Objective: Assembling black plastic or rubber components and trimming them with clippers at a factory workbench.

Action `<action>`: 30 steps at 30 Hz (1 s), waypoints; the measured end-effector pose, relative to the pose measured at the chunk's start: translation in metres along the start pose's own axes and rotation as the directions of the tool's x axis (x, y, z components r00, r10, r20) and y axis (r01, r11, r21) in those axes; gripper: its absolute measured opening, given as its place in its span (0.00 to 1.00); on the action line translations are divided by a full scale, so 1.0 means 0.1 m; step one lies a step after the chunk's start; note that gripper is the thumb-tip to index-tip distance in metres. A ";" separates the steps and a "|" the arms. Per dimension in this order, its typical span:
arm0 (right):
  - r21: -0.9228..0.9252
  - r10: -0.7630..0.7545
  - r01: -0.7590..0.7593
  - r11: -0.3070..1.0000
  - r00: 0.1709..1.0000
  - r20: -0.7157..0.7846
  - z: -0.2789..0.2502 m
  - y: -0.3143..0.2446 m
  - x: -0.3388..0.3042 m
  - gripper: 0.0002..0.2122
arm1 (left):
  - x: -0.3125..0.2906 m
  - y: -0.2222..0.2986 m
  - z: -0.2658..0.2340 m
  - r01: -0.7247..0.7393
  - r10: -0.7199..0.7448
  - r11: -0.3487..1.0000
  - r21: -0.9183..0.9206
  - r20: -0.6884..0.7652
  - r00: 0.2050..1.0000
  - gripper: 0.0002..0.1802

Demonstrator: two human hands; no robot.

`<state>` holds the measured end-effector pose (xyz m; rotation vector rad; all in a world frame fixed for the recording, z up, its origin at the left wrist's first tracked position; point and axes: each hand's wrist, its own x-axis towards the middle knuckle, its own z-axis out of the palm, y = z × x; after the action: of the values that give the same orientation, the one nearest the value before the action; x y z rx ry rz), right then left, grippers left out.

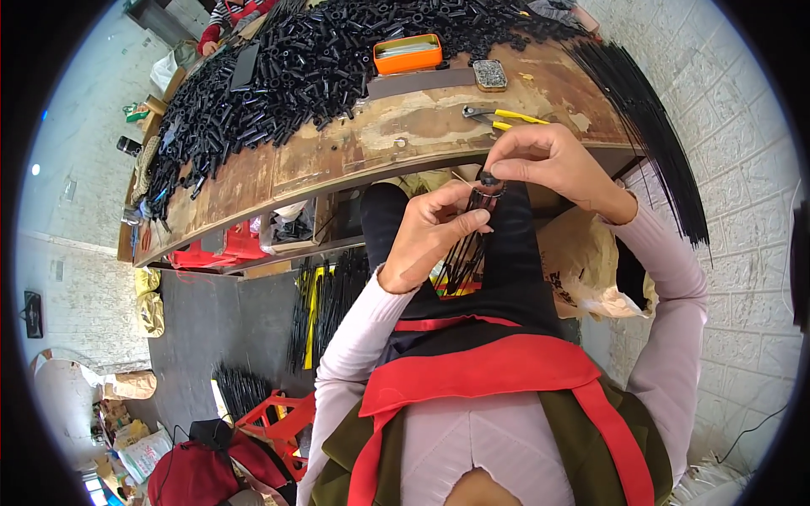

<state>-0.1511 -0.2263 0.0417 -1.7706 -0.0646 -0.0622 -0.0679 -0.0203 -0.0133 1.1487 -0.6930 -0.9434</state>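
Over my lap, my left hand (429,234) is closed around a bundle of thin black rods (460,263), which hang down between my knees. A thin, light-coloured stick or needle pokes up beside its fingers. At the top of the bundle sits a ring-like dark end (487,194). My right hand (540,164) comes in from the right, its thumb and forefinger pinching a small black piece (488,178) at that end. Whether the piece is seated in the bundle or only touching it, I cannot tell.
On the wooden table (422,126) lies a big heap of short black tubes (304,76). Nearby are an orange tin (407,56), a small speckled box (489,76) and yellow-handled pliers (498,116). Long black rods (654,126) overhang the right end. Another person's hand (209,48) shows far left.
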 end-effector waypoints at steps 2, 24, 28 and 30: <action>0.020 0.020 -0.020 1.000 1.000 0.007 0.01 -0.01 0.01 0.06 | -0.01 -0.01 0.01 -0.006 0.005 1.000 -0.022 -0.031 1.000 0.18; 0.005 0.014 -0.014 1.000 0.999 0.045 0.03 0.03 0.03 0.05 | 0.01 -0.08 -0.07 -0.020 0.020 0.998 -0.058 -0.008 1.000 0.17; -0.027 0.063 -0.062 0.998 0.997 0.047 0.06 -0.05 0.02 0.05 | 0.01 -0.07 -0.08 -0.025 0.025 1.000 -0.010 0.001 1.000 0.16; -0.031 0.054 -0.053 0.998 0.998 0.042 0.04 -0.02 0.02 0.05 | 0.00 -0.05 -0.07 -0.020 0.020 1.000 0.001 0.002 1.000 0.16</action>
<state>-0.1496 -0.2218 0.0433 -1.8024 -0.0472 0.0133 -0.0631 -0.0178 -0.0198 1.1394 -0.7058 -0.9275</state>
